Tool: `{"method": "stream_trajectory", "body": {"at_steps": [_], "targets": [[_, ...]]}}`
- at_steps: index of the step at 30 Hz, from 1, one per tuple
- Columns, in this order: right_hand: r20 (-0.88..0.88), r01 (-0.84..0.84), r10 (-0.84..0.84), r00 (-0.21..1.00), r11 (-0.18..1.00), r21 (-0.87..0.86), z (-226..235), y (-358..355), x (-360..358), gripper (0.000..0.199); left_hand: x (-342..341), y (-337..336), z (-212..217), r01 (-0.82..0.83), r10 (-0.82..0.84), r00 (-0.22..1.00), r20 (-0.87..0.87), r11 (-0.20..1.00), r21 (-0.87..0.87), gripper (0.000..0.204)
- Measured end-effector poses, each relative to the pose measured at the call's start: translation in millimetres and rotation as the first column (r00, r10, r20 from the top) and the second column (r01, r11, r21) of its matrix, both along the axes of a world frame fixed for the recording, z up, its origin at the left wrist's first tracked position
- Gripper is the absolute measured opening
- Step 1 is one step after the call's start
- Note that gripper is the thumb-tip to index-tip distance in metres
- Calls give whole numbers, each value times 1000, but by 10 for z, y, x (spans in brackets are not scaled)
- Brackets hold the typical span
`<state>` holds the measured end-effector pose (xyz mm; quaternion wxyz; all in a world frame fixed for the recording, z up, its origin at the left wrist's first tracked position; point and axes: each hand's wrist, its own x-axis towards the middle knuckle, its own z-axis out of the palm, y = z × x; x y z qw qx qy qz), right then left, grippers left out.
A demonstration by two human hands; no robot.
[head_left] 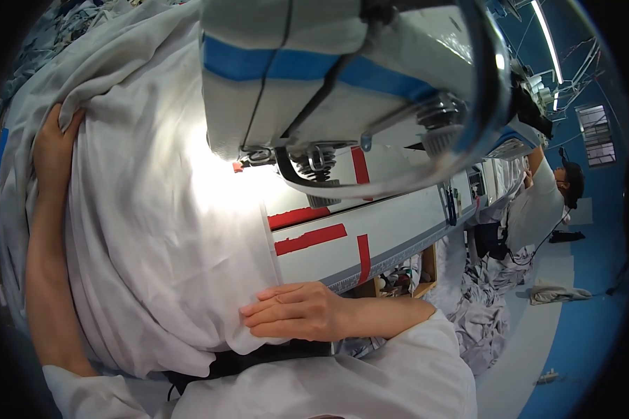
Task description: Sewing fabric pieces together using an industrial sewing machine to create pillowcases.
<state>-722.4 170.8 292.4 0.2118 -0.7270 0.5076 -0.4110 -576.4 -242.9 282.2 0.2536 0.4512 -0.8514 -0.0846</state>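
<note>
A large piece of pale white fabric (140,230) spreads over the left of the sewing table and hangs in folds toward my lap. At the far left, my left hand (54,150) is closed on a gathered fold of it, with some fingers hidden in the cloth. My right hand (290,311) lies flat on the near right edge of the fabric, fingers stretched out and nearly together. Beyond my right hand stands the white and blue head of a sewing machine (314,63), its lamp lighting the fabric brightly by the needle area.
Red tape strips (311,239) mark the white table (398,241), which has a ruler along its front edge. Below is a wooden drawer (426,276) with small items. Heaped cloth (479,314) lies at right, where another person (538,209) sits by a machine.
</note>
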Motion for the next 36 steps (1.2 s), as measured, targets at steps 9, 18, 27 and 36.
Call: {"method": "stream_trajectory", "body": {"at_steps": [9, 18, 27, 36], "targets": [[109, -16, 8, 994, 997, 70, 33, -201, -109, 19, -182, -717, -44, -69, 85, 993, 78, 979, -194, 53], [537, 334, -504, 676, 860, 386, 127, 191, 345, 33, 430, 1522, 554, 471, -437, 881, -181, 774, 423, 79], [826, -239, -175, 536, 907, 347, 153, 779, 1042, 30, 1412, 1794, 377, 214, -266, 962, 59, 874, 436, 63], [294, -17, -331, 897, 638, 770, -574, 1278, 1579, 40, 669, 3684, 472, 705, -704, 699, 126, 708, 49, 30]]}}
